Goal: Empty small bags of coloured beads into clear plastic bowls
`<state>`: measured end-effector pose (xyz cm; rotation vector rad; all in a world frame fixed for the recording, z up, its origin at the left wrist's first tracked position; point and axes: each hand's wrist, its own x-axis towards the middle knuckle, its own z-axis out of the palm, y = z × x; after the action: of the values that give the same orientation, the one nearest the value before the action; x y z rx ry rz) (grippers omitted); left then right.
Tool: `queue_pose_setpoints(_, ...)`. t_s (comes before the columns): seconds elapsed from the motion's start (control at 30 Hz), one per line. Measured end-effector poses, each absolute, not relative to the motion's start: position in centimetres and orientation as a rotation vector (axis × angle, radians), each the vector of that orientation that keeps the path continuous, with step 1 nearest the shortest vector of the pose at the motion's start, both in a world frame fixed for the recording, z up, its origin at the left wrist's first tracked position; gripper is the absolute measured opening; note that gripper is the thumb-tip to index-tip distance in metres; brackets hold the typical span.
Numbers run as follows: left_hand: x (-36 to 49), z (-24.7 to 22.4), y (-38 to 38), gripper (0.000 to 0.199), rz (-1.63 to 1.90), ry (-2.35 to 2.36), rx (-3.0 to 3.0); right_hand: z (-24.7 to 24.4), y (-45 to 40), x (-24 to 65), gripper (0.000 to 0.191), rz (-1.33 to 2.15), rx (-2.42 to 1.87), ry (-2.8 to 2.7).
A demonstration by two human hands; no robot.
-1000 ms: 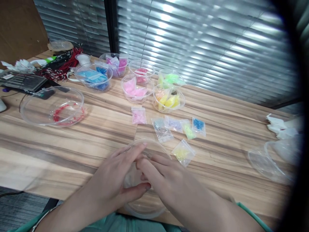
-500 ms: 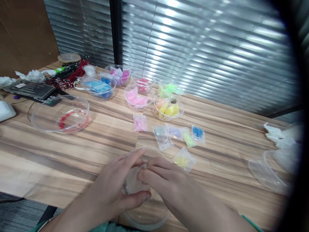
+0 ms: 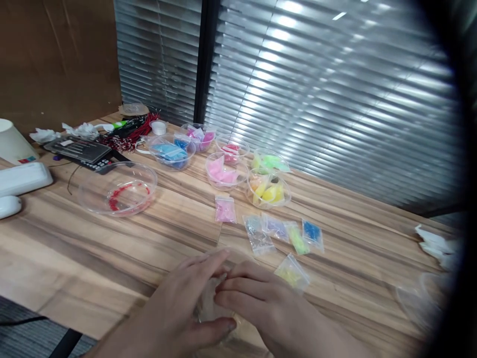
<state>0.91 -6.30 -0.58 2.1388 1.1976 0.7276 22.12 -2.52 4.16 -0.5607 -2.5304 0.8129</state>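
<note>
Both my hands are together low in the middle of the head view, above a clear round plastic bowl (image 3: 238, 254) that they largely cover. My left hand (image 3: 186, 293) curves its fingers and thumb around a small clear plastic bag (image 3: 212, 301). From the other side, my right hand (image 3: 257, 298) has its fingers curled in and pressed together at the bag's upper part. The bag's contents are hidden or too blurred to tell. Just beyond my right hand lies a small zip bag of yellow beads (image 3: 292, 272).
Farther up lie zip bags of pink (image 3: 225, 210), clear, lilac, green and blue beads (image 3: 312, 232). Behind them stand several bowls with coloured bags, such as yellow (image 3: 269, 191). At left is a bowl with a red bead string (image 3: 118, 196); another clear bowl (image 3: 421, 298) is at right.
The view has tilted up and turned left, so the table's things sit lower and farther right. My hands keep nearly the same hold over the bowl.
</note>
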Motion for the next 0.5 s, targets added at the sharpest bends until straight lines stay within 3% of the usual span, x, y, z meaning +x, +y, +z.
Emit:
queue_pose_setpoints(0.1,0.7,-0.7,-6.3,0.09,0.746,1.205,2.148,3.8,-2.1,22.0,0.005,0.937,-0.593,-2.517)
queue_pose_setpoints(0.23,0.7,-0.4,-6.0,0.097,0.808,1.136,2.171,4.8,-1.6,21.6,0.015,1.185,-0.687,-2.541)
queue_pose_setpoints(0.37,0.5,-0.1,-5.8,0.091,0.823,1.139,2.161,6.1,-1.5,21.2,0.004,1.21,-0.661,-2.541)
queue_pose_setpoints(0.5,0.2,-0.4,-6.0,0.084,0.798,1.188,2.108,6.0,-1.3,21.3,0.027,1.121,-0.627,-2.47)
